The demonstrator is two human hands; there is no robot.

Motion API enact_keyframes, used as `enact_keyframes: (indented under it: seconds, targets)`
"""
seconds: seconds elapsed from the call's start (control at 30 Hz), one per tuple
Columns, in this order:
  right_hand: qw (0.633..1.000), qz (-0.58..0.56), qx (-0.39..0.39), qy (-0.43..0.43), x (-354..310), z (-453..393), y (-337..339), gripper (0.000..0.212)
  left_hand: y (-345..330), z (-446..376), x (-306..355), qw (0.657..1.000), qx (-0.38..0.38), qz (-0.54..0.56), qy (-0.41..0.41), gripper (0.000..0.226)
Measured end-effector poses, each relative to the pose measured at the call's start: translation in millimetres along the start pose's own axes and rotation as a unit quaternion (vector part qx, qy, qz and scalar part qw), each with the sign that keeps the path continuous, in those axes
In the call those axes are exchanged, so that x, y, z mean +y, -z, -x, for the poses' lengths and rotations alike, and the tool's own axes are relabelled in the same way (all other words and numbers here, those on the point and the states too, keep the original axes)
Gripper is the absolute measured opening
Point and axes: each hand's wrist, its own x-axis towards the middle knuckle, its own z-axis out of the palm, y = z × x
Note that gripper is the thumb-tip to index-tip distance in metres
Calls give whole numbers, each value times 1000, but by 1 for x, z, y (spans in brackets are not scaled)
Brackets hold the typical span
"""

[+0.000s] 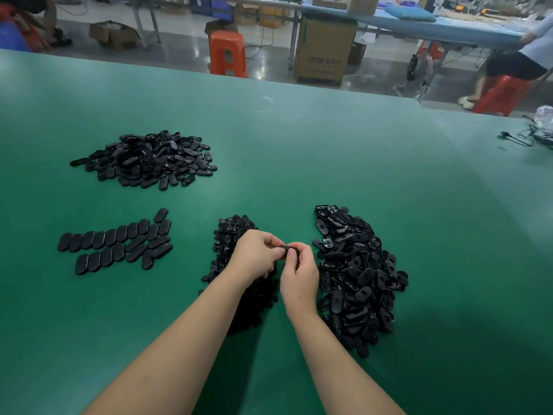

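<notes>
We observe the left hand (256, 256) and right hand (299, 272) jointly pinching one black oval plastic part (289, 250) above the green table (299, 145), between a pile of small black pieces (230, 235) and a pile of oval shells (356, 274).

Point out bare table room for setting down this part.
Free: the wide table stretch between far pile, right pile and cables; the strip between rows and middle pile. Crowded: where left hand and right hand hold the part, between middle and right piles.
</notes>
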Motion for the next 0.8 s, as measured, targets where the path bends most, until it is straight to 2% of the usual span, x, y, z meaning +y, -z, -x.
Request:
enact_keyframes:
  seconds: [0.5, 0.8]
  targets:
    - [1000, 23, -1, -3, 0, 0, 0, 14, -3, 2, 3, 998, 19, -60, -28, 7]
    - [1000, 9, 9, -16, -2, 1, 1, 11, -9, 3, 4, 997, 38, -60, -36, 7]
